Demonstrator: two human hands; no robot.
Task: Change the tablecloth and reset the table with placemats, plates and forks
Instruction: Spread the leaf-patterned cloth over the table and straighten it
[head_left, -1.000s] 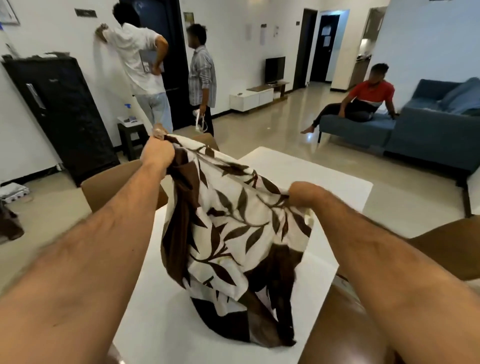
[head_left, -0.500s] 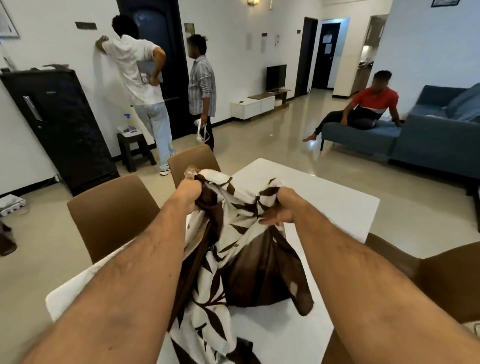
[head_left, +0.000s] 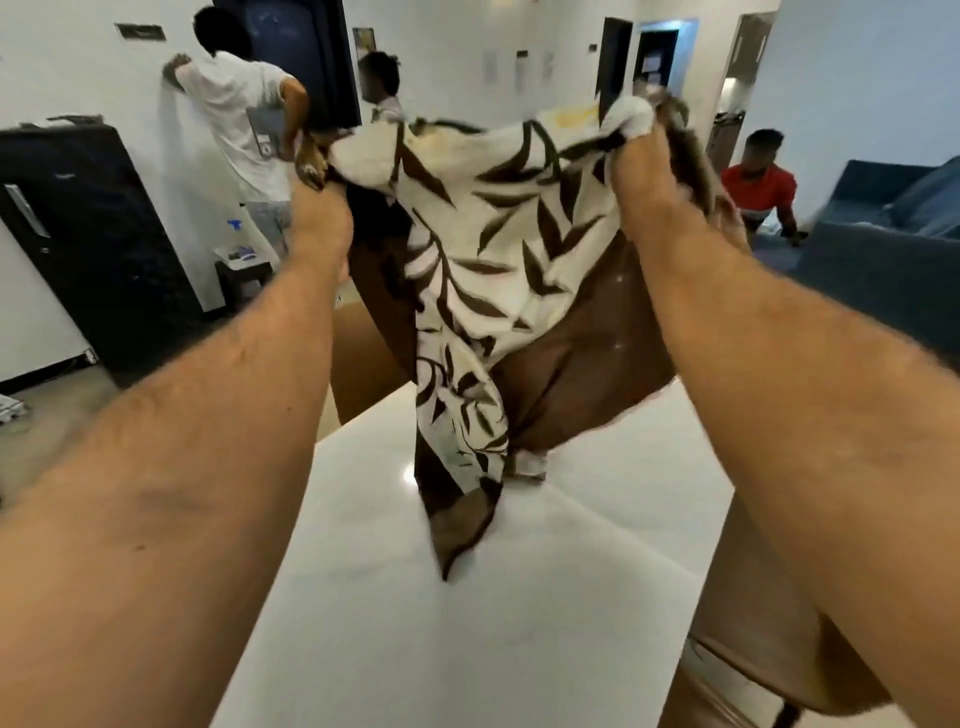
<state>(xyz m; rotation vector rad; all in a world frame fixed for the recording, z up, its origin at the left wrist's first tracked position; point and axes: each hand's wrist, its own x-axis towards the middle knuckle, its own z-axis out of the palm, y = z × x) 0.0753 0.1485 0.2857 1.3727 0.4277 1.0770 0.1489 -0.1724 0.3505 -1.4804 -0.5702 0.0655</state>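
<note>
I see a white table (head_left: 545, 597) running from six o'clock toward twelve, its top glossy with a faint crease line. The lowest brown tip of the leaf-patterned tablecloth (head_left: 457, 530) hangs at centre; I cannot tell whether it touches the top.

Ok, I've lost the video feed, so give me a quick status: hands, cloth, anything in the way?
Left hand and right hand each grip the leaf-print tablecloth, raised and bunched. Its lower tip hangs over the bare white table. Nothing on the tabletop in view.
</note>
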